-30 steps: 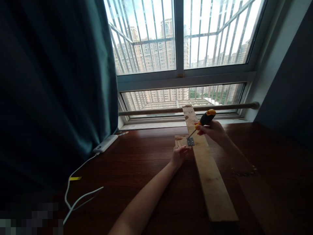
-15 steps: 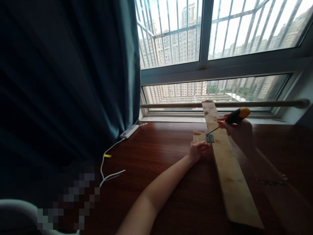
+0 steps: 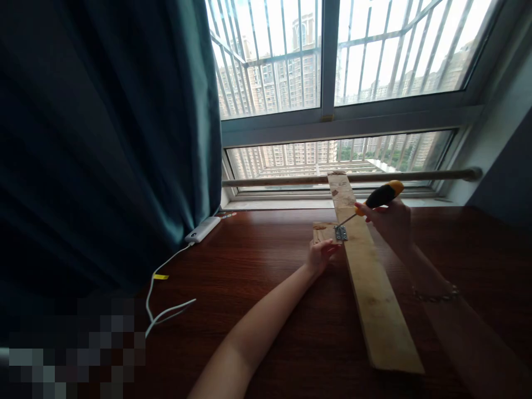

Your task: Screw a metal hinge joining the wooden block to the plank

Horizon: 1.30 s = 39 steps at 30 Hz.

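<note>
Fingers [image 3: 363, 210] of our right hand [image 3: 394, 226] grip the screwdriver [image 3: 381, 195], its tip at the hinge [image 3: 341, 234] spanning block [image 3: 322, 232] and plank [image 3: 374, 296], our left hand [image 3: 318, 255] holds the block's near edge, and we should bring the slanted tool more upright, pressing evenly as we turn.

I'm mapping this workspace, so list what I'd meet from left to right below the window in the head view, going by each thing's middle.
Yellow tag → white rectangular device → left hand → metal hinge → yellow-and-black screwdriver → bracelet.
</note>
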Available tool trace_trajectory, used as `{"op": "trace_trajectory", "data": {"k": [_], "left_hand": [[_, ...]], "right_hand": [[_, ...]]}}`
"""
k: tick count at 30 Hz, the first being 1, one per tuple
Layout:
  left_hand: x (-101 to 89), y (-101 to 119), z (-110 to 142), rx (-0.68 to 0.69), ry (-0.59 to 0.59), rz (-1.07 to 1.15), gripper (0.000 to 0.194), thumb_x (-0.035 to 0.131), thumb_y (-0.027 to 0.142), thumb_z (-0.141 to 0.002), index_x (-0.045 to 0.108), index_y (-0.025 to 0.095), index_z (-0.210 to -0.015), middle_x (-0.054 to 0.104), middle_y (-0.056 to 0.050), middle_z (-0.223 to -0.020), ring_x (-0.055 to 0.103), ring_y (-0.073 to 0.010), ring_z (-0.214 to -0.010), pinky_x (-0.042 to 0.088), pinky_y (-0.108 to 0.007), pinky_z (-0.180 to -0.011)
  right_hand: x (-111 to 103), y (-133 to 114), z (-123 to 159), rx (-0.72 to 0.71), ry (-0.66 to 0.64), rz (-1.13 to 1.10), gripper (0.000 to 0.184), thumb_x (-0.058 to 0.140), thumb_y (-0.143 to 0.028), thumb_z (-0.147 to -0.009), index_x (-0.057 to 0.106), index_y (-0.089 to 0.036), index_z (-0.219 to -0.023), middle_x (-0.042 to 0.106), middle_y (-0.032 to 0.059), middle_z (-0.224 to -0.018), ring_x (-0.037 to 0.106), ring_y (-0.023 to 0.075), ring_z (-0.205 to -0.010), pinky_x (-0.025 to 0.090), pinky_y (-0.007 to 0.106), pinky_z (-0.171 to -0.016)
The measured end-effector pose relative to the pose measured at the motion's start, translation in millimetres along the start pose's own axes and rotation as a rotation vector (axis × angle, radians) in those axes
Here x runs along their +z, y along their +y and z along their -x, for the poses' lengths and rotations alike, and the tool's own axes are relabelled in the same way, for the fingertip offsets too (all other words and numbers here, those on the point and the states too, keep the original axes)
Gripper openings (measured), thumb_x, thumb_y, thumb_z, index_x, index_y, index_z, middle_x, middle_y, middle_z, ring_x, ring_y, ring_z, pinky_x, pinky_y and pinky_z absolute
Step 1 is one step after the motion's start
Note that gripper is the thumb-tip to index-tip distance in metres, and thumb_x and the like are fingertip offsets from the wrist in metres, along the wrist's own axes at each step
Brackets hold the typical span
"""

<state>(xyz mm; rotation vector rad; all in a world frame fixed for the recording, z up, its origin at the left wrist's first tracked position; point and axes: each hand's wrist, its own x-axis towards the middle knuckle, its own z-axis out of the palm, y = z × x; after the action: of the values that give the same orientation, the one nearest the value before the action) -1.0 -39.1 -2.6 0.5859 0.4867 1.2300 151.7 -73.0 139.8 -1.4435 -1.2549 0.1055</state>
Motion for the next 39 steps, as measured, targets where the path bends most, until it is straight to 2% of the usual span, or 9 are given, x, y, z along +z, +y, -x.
{"op": "trace_trajectory", "data": {"k": [4,8,11,15,17,23,28,34,39], "left_hand": [[1.0,0.5,-0.4,0.007,-0.015,-0.018,0.017,0.07,0.015,-0.061,0.064,0.012,-0.077,0.068,-0.005,-0.075,0.064,-0.0154,-0.068,0.048,-0.034,-0.078],[2.0,0.3,-1.3,0.016,0.017,-0.063,0.026,0.071,0.019,-0.062,0.063,0.013,-0.086,0.069,-0.007,-0.082,0.064,-0.0154,-0.068,0.049,-0.033,-0.076],[2.0,-0.2,-2.8,0.035,0.019,-0.087,0.029,0.071,0.019,-0.062,0.062,0.013,-0.089,0.068,-0.007,-0.081,0.064,-0.0149,-0.069,0.049,-0.032,-0.075],[4.2,-0.2,-2.9,0.071,-0.007,-0.093,0.032,0.071,0.018,-0.063,0.062,0.012,-0.093,0.068,-0.008,-0.087,0.064,-0.0161,-0.076,0.049,-0.031,-0.074],[6.0,0.1,-2.2,0.082,-0.003,-0.089,0.032,0.071,0.018,-0.063,0.061,0.012,-0.094,0.068,-0.008,-0.088,0.064,-0.0161,-0.077,0.049,-0.031,-0.074],[7.8,0.7,-1.6,0.109,-0.008,-0.086,0.029,0.07,0.017,-0.064,0.062,0.011,-0.091,0.068,-0.007,-0.087,0.063,-0.0157,-0.075,0.05,-0.03,-0.072],[8.2,1.0,-2.6,0.095,0.027,-0.105,0.03,0.07,0.016,-0.063,0.062,0.011,-0.09,0.068,-0.009,-0.091,0.064,-0.0179,-0.078,0.05,-0.03,-0.072],[10.1,2.0,-2.5,0.098,0.045,-0.11,0.028,0.07,0.015,-0.062,0.062,0.011,-0.089,0.069,-0.008,-0.088,0.064,-0.0172,-0.076,0.051,-0.029,-0.069],[11.3,3.5,-0.9,0.083,0.053,-0.09,0.028,0.07,0.014,-0.062,0.063,0.011,-0.088,0.068,-0.007,-0.084,0.064,-0.0157,-0.073,0.051,-0.027,-0.067]], "right_hand": [[0.9,4.8,-5.0,0.109,-0.142,-0.314,0.043,0.073,-0.047,-0.055,0.061,-0.012,-0.077,0.065,0.004,-0.059,0.06,0.017,-0.042,0.051,0.029,-0.043],[-8.1,2.9,-9.6,0.179,-0.37,-0.62,0.047,0.08,-0.037,-0.047,0.059,-0.014,-0.082,0.069,0.0064,-0.08,0.065,0.0176,-0.054,0.057,0.034,-0.057],[-12.5,0.0,-8.3,0.15,-0.37,-0.531,0.043,0.08,-0.04,-0.048,0.06,-0.014,-0.076,0.069,0.0071,-0.077,0.066,0.0201,-0.056,0.058,0.035,-0.058],[-7.2,-0.7,-3.0,0.037,-0.07,-0.107,0.04,0.074,-0.05,-0.053,0.059,-0.015,-0.065,0.065,0.0047,-0.054,0.064,0.0228,-0.049,0.055,0.035,-0.054],[-3.3,0.1,-1.5,0.028,-0.015,-0.031,0.041,0.072,-0.053,-0.055,0.059,-0.014,-0.064,0.064,0.0051,-0.051,0.064,0.0233,-0.048,0.054,0.034,-0.051],[-8.0,2.4,-5.9,0.162,-0.281,-0.429,0.053,0.079,-0.043,-0.05,0.061,-0.013,-0.089,0.07,0.0083,-0.077,0.066,0.0206,-0.053,0.056,0.03,-0.046],[-19.9,1.1,-8.0,0.182,-0.459,-0.501,0.045,0.083,-0.036,-0.043,0.065,-0.012,-0.077,0.07,0.0073,-0.072,0.067,0.0226,-0.062,0.059,0.034,-0.058],[-9.9,-5.2,-2.5,0.111,-0.136,-0.113,0.033,0.071,-0.046,-0.059,0.064,-0.014,-0.056,0.065,0.0057,-0.051,0.066,0.0227,-0.055,0.055,0.03,-0.054],[-6.3,-0.7,-5.0,0.058,0.135,-0.01,0.038,0.066,-0.052,-0.061,0.06,-0.015,-0.055,0.062,0.0046,-0.051,0.064,0.0238,-0.058,0.051,0.031,-0.059]]}}
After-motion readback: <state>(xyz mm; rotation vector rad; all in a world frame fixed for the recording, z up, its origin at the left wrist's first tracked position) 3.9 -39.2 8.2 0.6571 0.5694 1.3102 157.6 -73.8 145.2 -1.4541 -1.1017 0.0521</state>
